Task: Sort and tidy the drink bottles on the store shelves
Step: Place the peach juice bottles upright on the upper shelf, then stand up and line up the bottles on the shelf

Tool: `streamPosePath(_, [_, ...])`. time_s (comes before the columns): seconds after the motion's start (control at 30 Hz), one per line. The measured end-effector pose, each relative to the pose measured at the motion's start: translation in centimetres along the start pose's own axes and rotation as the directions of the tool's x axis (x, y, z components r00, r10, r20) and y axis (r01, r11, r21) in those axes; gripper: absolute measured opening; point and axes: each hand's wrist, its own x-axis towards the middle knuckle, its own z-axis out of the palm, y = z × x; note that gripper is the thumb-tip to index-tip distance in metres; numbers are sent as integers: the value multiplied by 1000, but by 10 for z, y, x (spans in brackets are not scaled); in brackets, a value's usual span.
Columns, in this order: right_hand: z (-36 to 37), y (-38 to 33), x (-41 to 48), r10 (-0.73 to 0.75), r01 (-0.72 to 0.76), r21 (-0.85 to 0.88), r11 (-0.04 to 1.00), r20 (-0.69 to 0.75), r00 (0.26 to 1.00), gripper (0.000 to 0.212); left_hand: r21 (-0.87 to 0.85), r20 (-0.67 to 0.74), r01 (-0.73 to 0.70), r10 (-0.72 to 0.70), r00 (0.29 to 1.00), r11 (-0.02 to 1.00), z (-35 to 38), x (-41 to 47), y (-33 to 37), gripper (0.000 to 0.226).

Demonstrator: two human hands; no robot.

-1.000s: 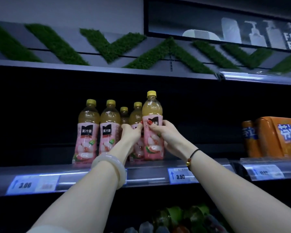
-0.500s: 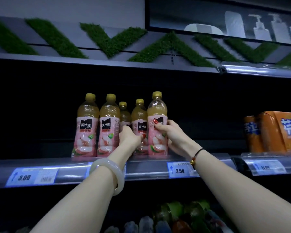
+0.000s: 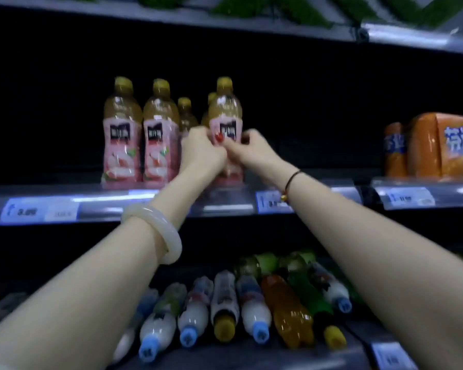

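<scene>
We're mid-step on facing up the pink-label juice row, centre of frame. The bottle [image 3: 226, 113] is upright at the front of the shelf [image 3: 96, 206], base at shelf level, tho blur hides whether it rests there or is a touch off. The R hand [image 3: 251, 150] is clamped on it from the right, thumb w/ red nail across the label, fingers round the far side. The L hand [image 3: 201, 153] is a curled fist jammed against the bottle's left flank. We can't tell if its fingers close on this bottle or on the one right behind it. The pair [image 3: 161, 140], centre-left, stands side by side, touching, labels fwd. There's a gap between the pair and the bottle, and the back bottles [image 3: 186, 113] sit deeper in, one showing thru the gap, the other just a cap peeking past the bottle's neck. We'd say the next move is to slide the bottle left till it's just beside the pair, label out, flush w/ the shelf lip, then bring the back bottles fwd. That needs a low, steady grip, since it's tall, narrow and prob. tippy, and the L fist has to clear out of the gap first w/o knocking what's behind. The low bottles [image 3: 225, 303] at bottom centre lie on their sides, mixed kinds, so likely a later job. The orange pack [image 3: 439, 148] at the right edge is well apart and not in play.
</scene>
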Motion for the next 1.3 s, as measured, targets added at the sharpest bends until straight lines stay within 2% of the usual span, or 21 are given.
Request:
streamPosePath(0.07, [-8,6,-22,-166,133,-242,961,-121,979,49,-35,-145,-189,182,973,981,-5,-25,-2,16])
streamPosePath(0.13, [-17,20,-63,-440,359,-313,880,-246,864,29,-117,-285,-438,392,875,891,-2,-70,-14,10])
streamPosePath(0.17, [-20,32,-88,-546,460,-320,828,-278,790,19,-157,-271,-519,468,841,840,4,-97,-24,8])
streamPosePath(0.2, [-22,48,-112,-604,519,-327,790,-267,751,12,-196,-192,-549,518,834,812,13,-125,-37,8])
streamPosePath(0.23, [-25,66,-135,-613,529,-344,776,-209,762,9,-220,-49,-531,534,844,819,24,-150,-54,9])
streamPosePath(0.3, [-29,105,-170,-445,410,-448,795,30,895,7,-141,338,-382,407,848,913,45,-188,-94,18])
streamPosePath(0.33, [-31,124,-180,-258,311,-539,783,173,951,8,-5,537,-296,253,805,955,53,-198,-116,29])
streamPosePath(0.37, [-32,140,-188,-10,216,-655,724,302,953,15,168,701,-261,71,710,951,58,-203,-136,42])
streamPosePath(0.4, [-32,155,-193,221,188,-769,611,393,893,27,299,793,-295,-65,605,907,59,-206,-152,56])
streamPosePath(0.43, [-30,167,-196,367,229,-844,486,434,823,40,367,829,-360,-126,545,858,59,-208,-163,66])
streamPosePath(0.47, [-26,176,-197,420,299,-880,369,445,791,49,402,832,-412,-138,538,818,59,-208,-169,72])
streamPosePath(0.53, [-16,186,-195,373,388,-892,233,450,811,61,437,783,-404,-119,610,804,62,-210,-173,75])
streamPosePath(0.6, [-7,192,-192,291,446,-881,161,474,831,69,489,725,-321,-173,667,811,67,-214,-172,81])
streamPosePath(0.7, [-6,198,-192,220,527,-843,104,536,815,54,575,650,-239,-261,713,782,69,-216,-173,69])
streamPosePath(0.8, [-13,195,-189,95,491,-844,215,519,850,47,515,633,-246,-171,755,821,61,-212,-174,59])
streamPosePath(0.9, [-25,177,-161,-16,253,-817,518,286,958,42,325,506,-62,-118,855,944,48,-193,-163,57])
streamPosePath(1.0, [-31,162,-129,62,0,-640,768,75,995,40,100,304,98,-124,944,990,43,-154,-148,46])
streamPosePath(1.07, [-24,163,-117,132,-88,-523,848,49,990,43,-34,194,175,-165,967,984,46,-129,-143,36])
streamPosePath(1.13, [-13,167,-115,169,-139,-363,922,51,984,33,-155,114,270,-254,960,950,51,-116,-142,24])
streamPosePath(1.2, [-7,172,-119,179,-174,-156,972,16,984,19,-235,95,359,-346,933,903,58,-113,-144,18])
streamPosePath(1.3, [-9,175,-126,191,-187,52,981,-72,979,23,-354,132,342,-316,940,870,67,-117,-146,13])
